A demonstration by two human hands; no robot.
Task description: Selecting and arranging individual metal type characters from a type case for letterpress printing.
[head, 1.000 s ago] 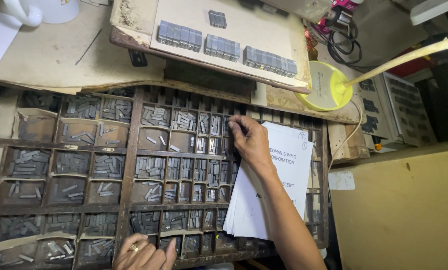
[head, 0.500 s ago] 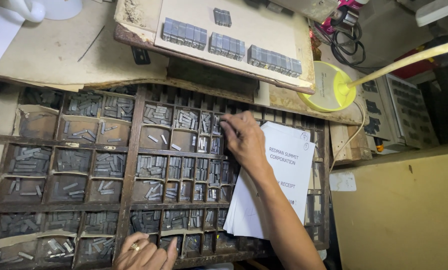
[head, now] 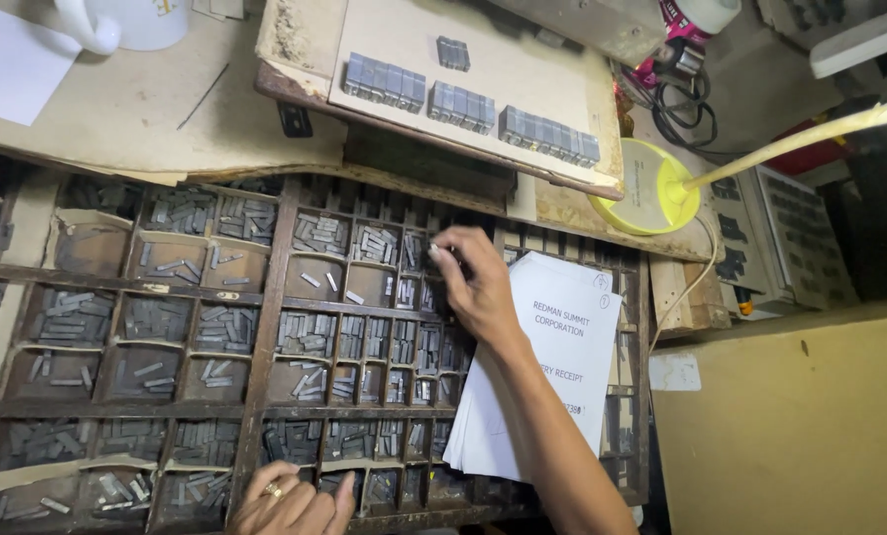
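Observation:
A wooden type case (head: 265, 297) with many small compartments of grey metal type pieces fills the left and middle. My right hand (head: 478, 282) reaches over it to an upper middle compartment. Its fingertips are pinched on a small metal type piece (head: 432, 252). My forearm lies across a stack of white printed sheets (head: 562, 357) on the right part of the case. My left hand (head: 290, 505), with a ring on one finger, rests curled at the case's lower edge. It is partly cut off, so what it holds is hidden.
Above the case a board (head: 522, 69) carries rows of set type blocks (head: 463, 104). A yellow lamp base (head: 646, 188) with a pale arm stands at the right. A white mug (head: 126, 20) and paper sit at top left, cables at top right, and a tan box (head: 790, 436) at lower right.
My right hand has slid a little to the left along the upper compartments and its fingers have pinched together. My left hand has stayed at the case's lower edge.

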